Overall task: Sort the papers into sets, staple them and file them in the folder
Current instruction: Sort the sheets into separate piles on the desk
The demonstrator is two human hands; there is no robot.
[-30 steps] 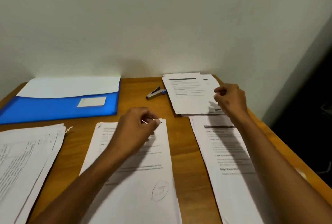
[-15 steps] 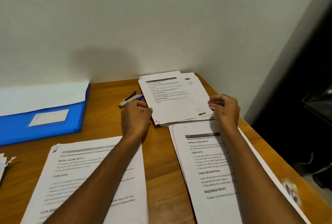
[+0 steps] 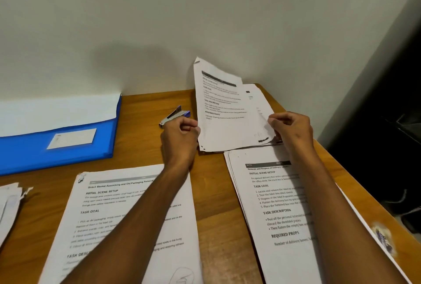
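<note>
Far stack now tilted up off desk, was flat | left hand and right hand pinch its side edges | likely squaring set for stapler, just left | folder far left.

We see a bright blue folder with a white label and white sheets inside. The desk is warm orange-brown wood grain. The stapler is silver with blue-violet ends. The papers are white with black print and a dark grey header bar. The wall is plain pale grey.
</note>
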